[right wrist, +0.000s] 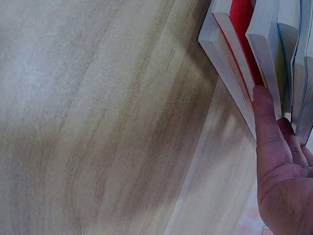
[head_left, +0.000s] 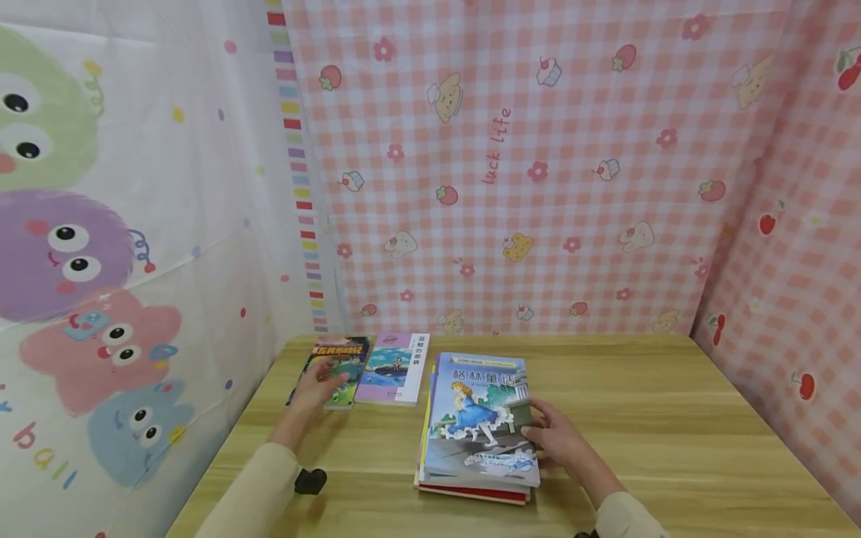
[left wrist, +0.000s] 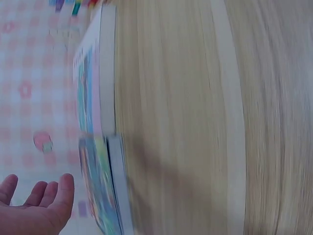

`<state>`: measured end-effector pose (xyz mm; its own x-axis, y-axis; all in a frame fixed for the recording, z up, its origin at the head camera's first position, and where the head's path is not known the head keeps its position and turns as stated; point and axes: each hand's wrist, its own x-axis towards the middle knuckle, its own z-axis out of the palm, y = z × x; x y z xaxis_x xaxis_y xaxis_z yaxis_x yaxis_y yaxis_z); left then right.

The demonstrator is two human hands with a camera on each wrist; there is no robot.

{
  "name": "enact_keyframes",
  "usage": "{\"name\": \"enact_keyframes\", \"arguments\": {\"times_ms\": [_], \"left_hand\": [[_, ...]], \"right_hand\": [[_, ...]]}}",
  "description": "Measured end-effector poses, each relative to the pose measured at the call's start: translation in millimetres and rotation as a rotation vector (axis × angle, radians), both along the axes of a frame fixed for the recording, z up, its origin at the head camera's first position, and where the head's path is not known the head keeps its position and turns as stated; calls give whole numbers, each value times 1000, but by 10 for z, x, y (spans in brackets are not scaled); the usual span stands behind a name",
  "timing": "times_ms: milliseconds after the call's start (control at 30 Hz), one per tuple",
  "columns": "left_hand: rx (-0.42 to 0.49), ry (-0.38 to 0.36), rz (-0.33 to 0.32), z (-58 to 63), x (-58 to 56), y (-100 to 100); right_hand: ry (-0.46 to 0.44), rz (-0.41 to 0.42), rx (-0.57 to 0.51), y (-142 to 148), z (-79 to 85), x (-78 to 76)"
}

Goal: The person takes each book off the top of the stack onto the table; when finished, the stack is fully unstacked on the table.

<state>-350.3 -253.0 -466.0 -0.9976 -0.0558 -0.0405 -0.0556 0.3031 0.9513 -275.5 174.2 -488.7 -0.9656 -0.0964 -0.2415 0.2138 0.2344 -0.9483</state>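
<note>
The empty left hand (head_left: pixel 314 390) is partly hiding the leftmost paperback (head_left: pixel 353 365). The right hand (head_left: pixel 560 436), straight-fingered, is touching the storybook stack (head_left: pixel 479 424).

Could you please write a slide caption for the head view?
Right grip at the side of a book stack; left grip over a separate book.

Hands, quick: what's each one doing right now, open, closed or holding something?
Left hand: open, holding nothing, over the dark-covered book.
Right hand: open, resting against the side of the book stack.
</note>
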Motion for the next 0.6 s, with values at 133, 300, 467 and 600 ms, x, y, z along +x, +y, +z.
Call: {"name": "enact_keyframes", "arguments": {"times_ms": [133,300,467,600], "left_hand": [[-6,2,-22,-8,28,176],[24,30,-59,-40,59,381],[76,58,-97,-57,113,599],[101,61,-120,-83,163,768]], "right_hand": [[-2,-9,10,-20,9,0],[2,-40,20,-37,16,-5],[0,-27,25,-29,33,-6],[-1,-11,17,-17,32,-3]]}}
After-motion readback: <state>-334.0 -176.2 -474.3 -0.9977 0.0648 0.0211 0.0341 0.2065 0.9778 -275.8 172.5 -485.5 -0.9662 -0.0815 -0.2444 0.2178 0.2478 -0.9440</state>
